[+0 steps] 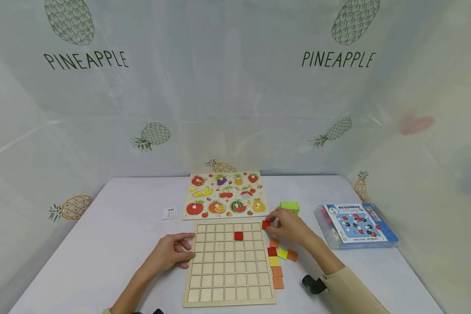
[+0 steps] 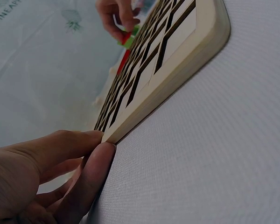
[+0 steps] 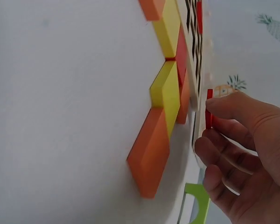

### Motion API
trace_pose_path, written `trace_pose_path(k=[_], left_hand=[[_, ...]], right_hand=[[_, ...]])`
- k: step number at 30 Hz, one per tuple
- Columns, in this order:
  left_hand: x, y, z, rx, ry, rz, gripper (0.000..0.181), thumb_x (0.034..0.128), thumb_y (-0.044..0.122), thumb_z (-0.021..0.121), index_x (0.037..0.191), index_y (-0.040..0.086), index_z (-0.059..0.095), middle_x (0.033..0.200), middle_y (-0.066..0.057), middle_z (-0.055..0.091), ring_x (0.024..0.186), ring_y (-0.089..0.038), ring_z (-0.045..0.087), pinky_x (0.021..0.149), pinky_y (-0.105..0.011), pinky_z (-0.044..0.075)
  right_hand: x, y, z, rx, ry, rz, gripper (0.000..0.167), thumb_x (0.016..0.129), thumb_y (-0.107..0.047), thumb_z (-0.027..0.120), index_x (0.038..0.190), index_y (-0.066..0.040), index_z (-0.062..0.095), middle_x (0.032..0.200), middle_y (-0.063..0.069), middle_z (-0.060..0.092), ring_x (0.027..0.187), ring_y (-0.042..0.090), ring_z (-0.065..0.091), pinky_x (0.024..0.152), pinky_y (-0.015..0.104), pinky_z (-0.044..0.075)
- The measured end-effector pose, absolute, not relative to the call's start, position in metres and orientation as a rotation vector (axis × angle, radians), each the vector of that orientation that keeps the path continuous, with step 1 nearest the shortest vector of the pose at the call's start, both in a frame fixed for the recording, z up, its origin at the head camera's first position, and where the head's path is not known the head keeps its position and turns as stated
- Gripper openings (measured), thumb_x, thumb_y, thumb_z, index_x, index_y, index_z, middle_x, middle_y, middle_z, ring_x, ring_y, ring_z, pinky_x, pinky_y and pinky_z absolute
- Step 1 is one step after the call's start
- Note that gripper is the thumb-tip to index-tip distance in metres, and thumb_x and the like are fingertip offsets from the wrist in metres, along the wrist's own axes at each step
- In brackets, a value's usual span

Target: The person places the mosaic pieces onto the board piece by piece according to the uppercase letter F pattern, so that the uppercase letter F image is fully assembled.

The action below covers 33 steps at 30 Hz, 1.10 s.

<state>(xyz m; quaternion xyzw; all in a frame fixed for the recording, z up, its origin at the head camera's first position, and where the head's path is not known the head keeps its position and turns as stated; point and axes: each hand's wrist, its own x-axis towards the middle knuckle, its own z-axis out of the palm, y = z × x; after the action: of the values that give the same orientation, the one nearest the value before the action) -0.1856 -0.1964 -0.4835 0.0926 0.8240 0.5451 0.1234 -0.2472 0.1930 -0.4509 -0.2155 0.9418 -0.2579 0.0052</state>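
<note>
Red paint marks the small tile [image 1: 266,224] pinched by the right hand [image 1: 287,224], just outside the upper right corner of the wooden board [image 1: 229,303]. From those fingertips the board's grid lies lower left, its long axis running up the frame. The board's left edge is touched by the left hand [image 1: 170,253], thumb and forefinger extended. One square is filled by another red tile [image 1: 238,236]. The right rim is lined by loose tiles [image 1: 277,271], below the held one; the fruit puzzle [image 1: 209,199] is set above, the green block [image 1: 289,206] behind the right hand.
</note>
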Motion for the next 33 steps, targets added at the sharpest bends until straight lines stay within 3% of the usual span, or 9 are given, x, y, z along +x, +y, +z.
trace_pose_path(k=[11,18,28,33], left_hand=[[-0.187,-0.195,-0.480,0.265,2.407,1.590,0.063,0.0794,0.013,0.081,0.134,-0.004,0.055,0.093,-0.011,0.062,0.059,-0.014,0.068,0.057,-0.032,0.064],[-0.186,-0.195,-0.483,0.265,2.402,1.584,0.064,0.0782,0.013,0.082,0.133,-0.004,0.055,0.093,-0.012,0.062,0.060,-0.019,0.068,0.057,-0.032,0.064],[-0.186,-0.196,-0.484,0.281,2.400,1.600,0.062,0.0785,0.012,0.081,0.133,-0.005,0.055,0.092,-0.012,0.061,0.061,-0.019,0.068,0.056,-0.033,0.064],[-0.185,-0.196,-0.484,0.278,2.401,1.597,0.061,0.0789,0.011,0.081,0.133,-0.004,0.056,0.092,-0.012,0.062,0.059,-0.019,0.068,0.056,-0.033,0.064]], right_hand=[[-0.246,0.169,-0.442,-0.755,2.926,-0.743,0.017,0.085,-0.025,0.076,0.099,-0.016,0.073,0.092,-0.006,0.065,0.075,0.010,0.054,0.061,0.016,0.050],[-0.242,0.153,-0.443,-0.808,2.869,-0.759,0.020,0.086,-0.025,0.076,0.102,-0.014,0.072,0.093,-0.002,0.067,0.078,0.016,0.056,0.060,0.017,0.049],[-0.241,0.130,-0.447,-0.970,2.825,-0.738,0.016,0.086,-0.025,0.076,0.100,-0.016,0.074,0.093,-0.004,0.067,0.068,0.005,0.051,0.058,0.014,0.047],[-0.240,0.118,-0.448,-1.011,2.803,-0.727,0.018,0.086,-0.025,0.076,0.100,-0.014,0.074,0.092,-0.003,0.067,0.073,0.009,0.054,0.060,0.013,0.047]])
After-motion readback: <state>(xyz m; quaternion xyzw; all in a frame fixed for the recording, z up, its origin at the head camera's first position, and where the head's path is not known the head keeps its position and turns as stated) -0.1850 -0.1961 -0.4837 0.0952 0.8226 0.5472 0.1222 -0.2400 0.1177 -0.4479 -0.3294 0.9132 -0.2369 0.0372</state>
